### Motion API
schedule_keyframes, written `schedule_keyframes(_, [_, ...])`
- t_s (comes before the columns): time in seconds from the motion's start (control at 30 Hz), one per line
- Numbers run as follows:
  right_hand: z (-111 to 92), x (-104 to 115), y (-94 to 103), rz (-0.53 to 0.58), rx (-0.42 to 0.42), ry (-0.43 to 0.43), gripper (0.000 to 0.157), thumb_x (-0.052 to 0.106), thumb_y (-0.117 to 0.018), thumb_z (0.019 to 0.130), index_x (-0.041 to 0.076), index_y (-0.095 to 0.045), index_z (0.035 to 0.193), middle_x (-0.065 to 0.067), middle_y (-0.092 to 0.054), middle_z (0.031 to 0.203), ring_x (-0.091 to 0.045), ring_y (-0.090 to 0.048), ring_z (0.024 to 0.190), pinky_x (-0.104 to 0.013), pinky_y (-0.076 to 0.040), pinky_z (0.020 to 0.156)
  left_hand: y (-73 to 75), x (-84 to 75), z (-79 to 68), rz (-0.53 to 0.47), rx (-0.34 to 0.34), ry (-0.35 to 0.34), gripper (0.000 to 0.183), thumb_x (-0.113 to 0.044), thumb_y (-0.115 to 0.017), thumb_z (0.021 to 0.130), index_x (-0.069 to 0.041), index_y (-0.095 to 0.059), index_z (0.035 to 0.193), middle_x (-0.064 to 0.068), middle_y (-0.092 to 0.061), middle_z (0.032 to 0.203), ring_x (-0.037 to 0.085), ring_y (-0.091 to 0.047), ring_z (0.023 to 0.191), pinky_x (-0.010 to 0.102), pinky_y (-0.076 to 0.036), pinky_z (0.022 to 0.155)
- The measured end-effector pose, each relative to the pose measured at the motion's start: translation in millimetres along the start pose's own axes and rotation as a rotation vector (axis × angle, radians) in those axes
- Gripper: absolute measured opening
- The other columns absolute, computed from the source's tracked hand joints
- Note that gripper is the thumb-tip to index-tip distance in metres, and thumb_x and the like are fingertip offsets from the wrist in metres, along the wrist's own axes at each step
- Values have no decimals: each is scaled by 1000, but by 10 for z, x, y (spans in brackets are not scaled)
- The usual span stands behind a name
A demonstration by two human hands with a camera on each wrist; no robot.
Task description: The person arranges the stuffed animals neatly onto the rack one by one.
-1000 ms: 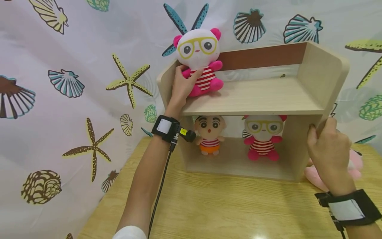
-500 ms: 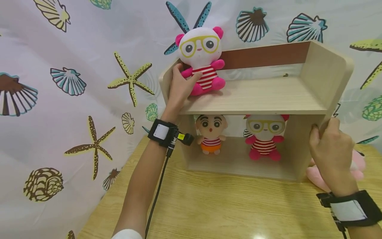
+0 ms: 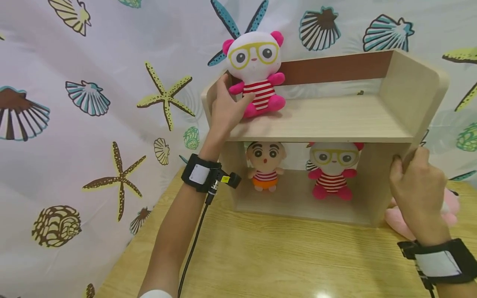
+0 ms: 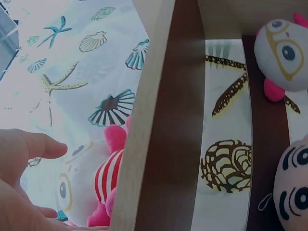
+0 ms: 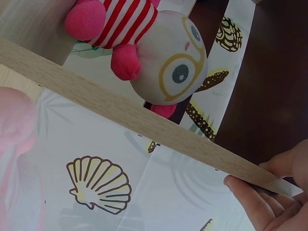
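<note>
On the top board of a small wooden shelf [image 3: 343,118], at its left end, sits a white and pink panda plush [image 3: 261,93] with yellow glasses and a striped shirt. My left hand [image 3: 225,107] is beside it, thumb and fingers spread around its side; in the left wrist view the thumb [image 4: 45,146] stands apart from its head. My right hand [image 3: 419,196] grips the shelf's right side panel, with thumb [image 5: 279,164] and fingers on opposite faces. In the lower compartment sit a boy doll [image 3: 265,169] in orange shorts and a second panda plush [image 3: 331,182].
The shelf stands on a light wooden table [image 3: 283,256]. A pale pink plush [image 3: 398,219] lies right of the shelf, partly behind my right hand. Behind is a white curtain [image 3: 112,49] printed with shells and starfish. A cable [image 3: 191,248] runs down along my left forearm.
My left hand has eased slightly down and left from the upper panda plush, its thumb less across the striped belly. The right hand keeps its grip. The whole head view has shifted slightly.
</note>
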State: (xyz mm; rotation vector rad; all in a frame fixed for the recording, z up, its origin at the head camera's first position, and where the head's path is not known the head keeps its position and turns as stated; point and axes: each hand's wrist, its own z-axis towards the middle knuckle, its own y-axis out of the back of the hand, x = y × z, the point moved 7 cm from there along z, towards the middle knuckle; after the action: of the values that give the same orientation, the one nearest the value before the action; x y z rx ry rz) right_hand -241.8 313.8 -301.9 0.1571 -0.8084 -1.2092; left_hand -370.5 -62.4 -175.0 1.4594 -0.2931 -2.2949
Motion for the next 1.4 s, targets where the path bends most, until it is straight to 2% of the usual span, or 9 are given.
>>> schedule_keyframes(0.23, [9,-7,5,7,7,-1,35,13,-55,97,-21,-48,104,-38,-51,66,-61,-55,60,-41,-31,35,64,-105,-61,-75,-1,-75,79,-24,-67,93,-11,-21,156,2,-37,155,6,-36,137,21,-35,108])
schedule_keyframes(0.37, [14,-16,-9,10,23,-12,35,13,-54,98,-21,-48,106,-41,-53,70,-63,-55,64,-49,-36,36,123,-154,-139,-119,-4,-100,79,-21,-67,92,-9,-20,156,6,-32,157,13,-36,139,27,-40,107])
schedule_keyframes(0.57, [26,-11,-14,10,18,-6,35,13,-54,98,-21,-48,106,-39,-52,68,-61,-55,61,-40,-32,34,213,-236,-291,-194,-1,-113,79,-21,-67,92,-13,-22,156,9,-31,159,29,-42,138,33,-43,105])
schedule_keyframes(0.7, [36,-8,-19,7,22,-6,36,14,-53,98,-21,-48,106,-38,-52,67,-60,-55,60,-35,-29,35,269,-290,-424,-175,-3,-127,78,-22,-68,92,-16,-24,156,8,-33,158,30,-44,137,37,-44,105])
schedule_keyframes(0.8, [31,-10,-20,5,27,-10,37,14,-54,98,-21,-48,108,-38,-52,67,-60,-55,60,-40,-33,35,316,-322,-525,-168,-9,-141,77,-23,-69,91,-18,-27,155,9,-36,157,28,-48,134,39,-44,105])
schedule_keyframes(0.9, [23,-11,-18,5,30,-12,37,14,-54,98,-21,-48,109,-40,-53,69,-61,-55,62,-52,-39,37,366,-351,-632,-189,-11,-171,72,-22,-69,91,-17,-31,153,9,-44,151,26,-54,128,36,-46,102])
schedule_keyframes(1.0, [12,-5,-15,-6,22,-9,37,14,-54,98,-21,-48,108,-42,-53,72,-63,-55,66,-64,-43,45,418,-368,-748,-213,-14,-222,67,-18,-68,92,-14,-35,150,10,-52,141,23,-59,121,34,-49,98])
schedule_keyframes(1.27, [-1,-10,-18,-28,14,-14,38,15,-52,99,-21,-48,110,-45,-55,79,-64,-55,71,-68,-44,53,576,-320,-935,-216,-96,-340,53,-7,-67,92,-4,-45,141,10,-62,121,20,-65,107,38,-54,90])
schedule_keyframes(1.4, [-2,-14,-21,-26,17,-14,38,15,-52,99,-21,-48,110,-45,-54,78,-64,-56,69,-67,-44,51,682,-139,-960,-224,-175,-330,53,-7,-66,93,-2,-44,140,14,-58,124,25,-62,110,40,-52,91])
